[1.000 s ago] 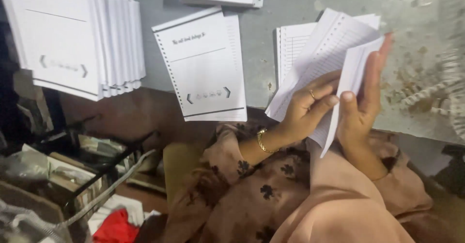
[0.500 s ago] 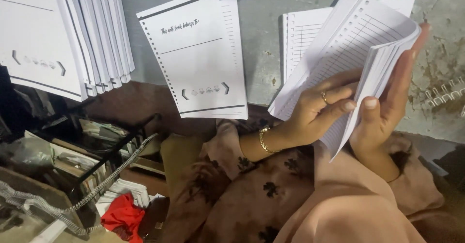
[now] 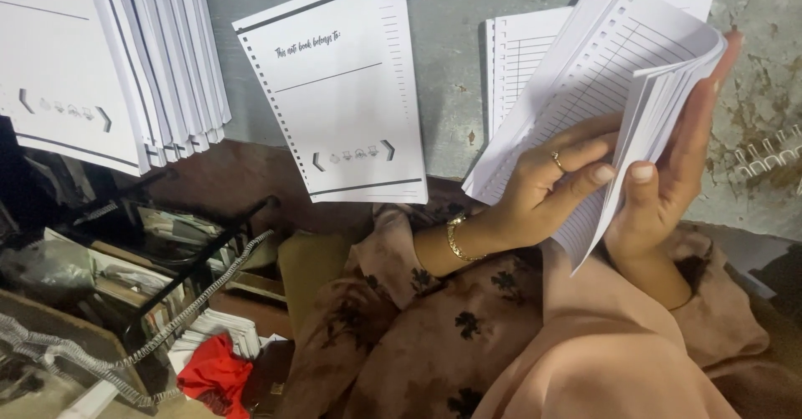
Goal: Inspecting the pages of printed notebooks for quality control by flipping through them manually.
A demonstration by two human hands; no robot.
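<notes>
Ruled pages, a fanned sheaf, sit clamped between your left hand and right hand; the title-page stack lies at ten o'clock.

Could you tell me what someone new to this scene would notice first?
At right, the left hand and right hand hold a fanned sheaf of ruled punched pages upright over the grey table. A cover sheet lies centre, white stacks sit upper left, and red cloth below.
</notes>
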